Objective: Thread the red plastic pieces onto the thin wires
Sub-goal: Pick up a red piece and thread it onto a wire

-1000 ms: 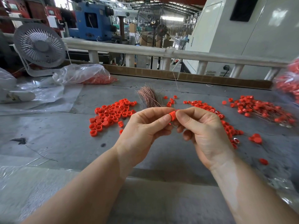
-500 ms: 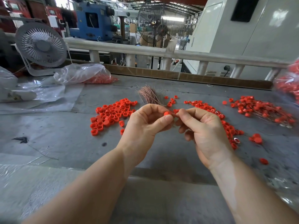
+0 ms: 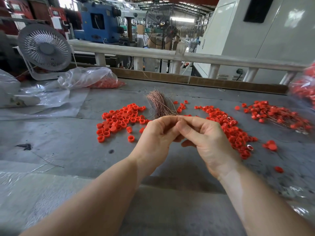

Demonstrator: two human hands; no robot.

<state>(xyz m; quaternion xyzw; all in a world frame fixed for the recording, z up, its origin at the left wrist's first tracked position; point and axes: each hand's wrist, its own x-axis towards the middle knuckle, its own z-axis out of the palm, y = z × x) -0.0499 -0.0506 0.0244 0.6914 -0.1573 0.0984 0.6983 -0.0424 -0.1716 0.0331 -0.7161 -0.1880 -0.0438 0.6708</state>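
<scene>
fingers: left hand (image 3: 156, 133) and right hand (image 3: 202, 135) curled, tips pinched together and touching mid-frame above the surface (image 3: 68, 143)
held: hidden between the tips, cannot tell what
wires: copper bundle (image 3: 161, 106) just behind the hands
red pieces: loose pile (image 3: 121, 118) left, another (image 3: 233, 132) right; threaded ones (image 3: 279, 116) far right
writing: none legible

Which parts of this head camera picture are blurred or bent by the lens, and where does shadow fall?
Head view: the white railing bows from wide-angle distortion; the clear plastic bag of red pieces at the right edge is smeared; soft shadow lies on the grey table under the left hand and right hand.
</scene>
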